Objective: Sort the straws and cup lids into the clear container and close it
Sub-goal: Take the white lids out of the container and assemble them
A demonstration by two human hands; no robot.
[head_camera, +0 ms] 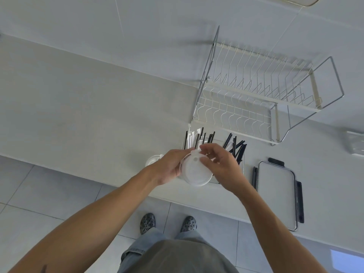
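My left hand [169, 168] and my right hand [222, 164] together hold a white round stack of cup lids [195, 172] above the counter. Behind the hands, black and white straws [204, 137] stand up out of the clear container [242, 164], which the hands mostly hide. More black straws [237, 146] lean at its right side. Another white cup lid [152, 160] lies on the counter left of my left hand. The container's lid [275, 194], clear with black latches, lies flat on the counter to the right.
A wire dish rack [266, 91] stands at the back right of the white counter [78, 115]. A clear plastic item [355, 143] sits at the far right edge. The counter's front edge runs just below the hands, with the tiled floor and my shoes below.
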